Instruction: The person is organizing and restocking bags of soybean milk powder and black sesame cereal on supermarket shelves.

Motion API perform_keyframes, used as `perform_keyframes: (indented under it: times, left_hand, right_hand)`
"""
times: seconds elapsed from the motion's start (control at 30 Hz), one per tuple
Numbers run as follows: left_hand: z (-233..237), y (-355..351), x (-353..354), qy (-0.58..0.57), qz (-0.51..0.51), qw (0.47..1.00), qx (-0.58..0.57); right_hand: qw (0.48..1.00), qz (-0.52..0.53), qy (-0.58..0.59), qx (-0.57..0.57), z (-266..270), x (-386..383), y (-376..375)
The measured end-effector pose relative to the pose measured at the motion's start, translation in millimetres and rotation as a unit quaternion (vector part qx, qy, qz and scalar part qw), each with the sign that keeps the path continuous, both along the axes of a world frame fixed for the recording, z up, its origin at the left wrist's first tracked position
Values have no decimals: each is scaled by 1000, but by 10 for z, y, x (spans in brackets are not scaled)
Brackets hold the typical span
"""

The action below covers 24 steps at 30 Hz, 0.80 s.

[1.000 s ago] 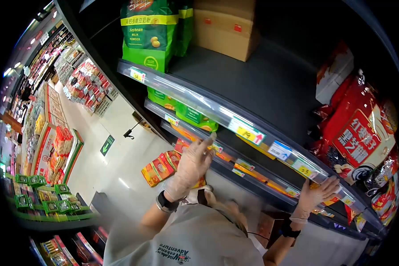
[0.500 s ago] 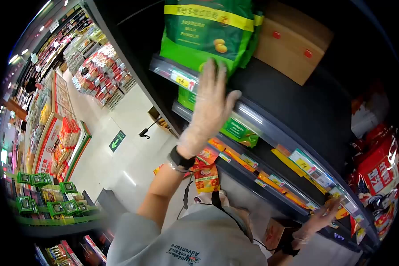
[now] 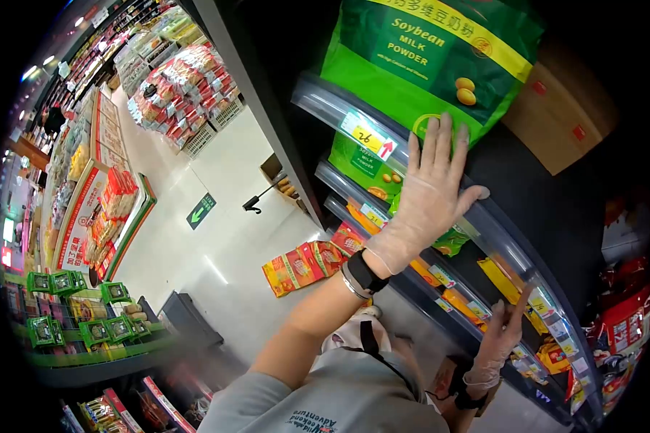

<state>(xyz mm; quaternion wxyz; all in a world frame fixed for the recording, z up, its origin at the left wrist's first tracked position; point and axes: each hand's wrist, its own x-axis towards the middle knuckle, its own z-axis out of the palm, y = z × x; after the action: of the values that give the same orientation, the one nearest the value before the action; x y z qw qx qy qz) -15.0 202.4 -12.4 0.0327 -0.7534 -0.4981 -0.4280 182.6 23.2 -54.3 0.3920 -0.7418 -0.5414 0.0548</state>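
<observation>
Spreading its gloved fingers wide, the left hand (image 3: 432, 193) reached over the edge of the upper shelf (image 3: 323, 102), just right of the tag (image 3: 368, 136) reading 26, its fingertips overlapping the bottom of the green bag (image 3: 422, 68), though whether they touched it could not be told. The bag stood on that shelf, beside a box (image 3: 560, 108). Lower right, the right hand (image 3: 500, 335), also gloved, had its index finger and thumb parted, with nothing visibly held, near the front strip (image 3: 562, 326) of the shelf.
</observation>
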Motion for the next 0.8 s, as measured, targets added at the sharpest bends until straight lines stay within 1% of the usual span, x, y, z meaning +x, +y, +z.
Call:
perform_keyframes:
  times: [0.03, 0.13, 0.17, 0.2, 0.27, 0.3, 0.33, 0.4, 0.43, 0.47, 0.53, 0.57, 0.6, 0.63, 0.67, 0.7, 0.73, 0.77, 0.8]
  left_hand:
    - [3, 12, -6, 2, -7, 1000, -2]
    - [-4, 3, -36, -10, -17, 1000, 8]
    - [6, 7, -40, -6, -18, 1000, -3]
    - [18, 16, -34, -3, -19, 1000, -13]
    - [18, 1, -34, -8, -15, 1000, -5]
    - [25, 3, -32, -5, -10, 1000, -1]
    - [27, -6, -33, -2, -5, 1000, 1]
    - [31, -42, -38, -8, -2, 1000, 7]
    - [46, -49, -36, -11, 2, 1000, 6]
    - [60, -60, -40, -9, 4, 1000, 6]
    - [100, -118, -35, -21, 14, 1000, 13]
    - [111, -159, -56, -28, 18, 999, 27]
    - [105, -209, -98, -24, 0, 1000, 20]
    - [81, -297, -147, -20, -17, 1000, 9]
    - [11, -465, -200, -61, -36, 997, -11]
    - [-43, -647, -258, -113, -53, 992, -28]
    - [-143, -865, -310, -124, -33, 991, -42]
    - [-166, -1070, -393, -147, -45, 985, -72]
    - [-274, -1261, -444, -144, -10, 986, -80]
  right_hand:
    - [999, 14, 13, -27, 15, -29, 22]
    - [998, 39, 13, -45, 133, -227, 180]
    - [998, 52, 23, -37, 206, -319, 221]
    - [997, 74, 8, -35, 233, -331, 254]
    - [991, 131, -18, 9, 227, -363, 276]
    - [991, 129, -31, 1, 233, -389, 263]
    - [984, 159, -76, 31, 284, -415, 282]
    - [979, 195, -53, 9, 400, -444, 222]
    - [980, 192, -56, -7, 391, -416, 179]
    - [982, 188, -30, -4, 374, -394, 141]
    - [965, 222, -118, 70, 347, -305, 129]
    - [969, 224, -87, 57, 341, -267, 110]
    - [969, 225, -88, 52, 323, -220, 92]
    - [968, 235, -75, 51, 347, -203, 67]
    - [966, 247, -64, 49, 377, -176, 44]
    - [961, 255, -80, 70, 348, -127, 67]
    - [956, 262, -92, 92, 272, -71, 79]
    - [958, 263, -76, 88, 193, -24, 98]
    - [954, 272, -71, 101, 176, -3, 94]
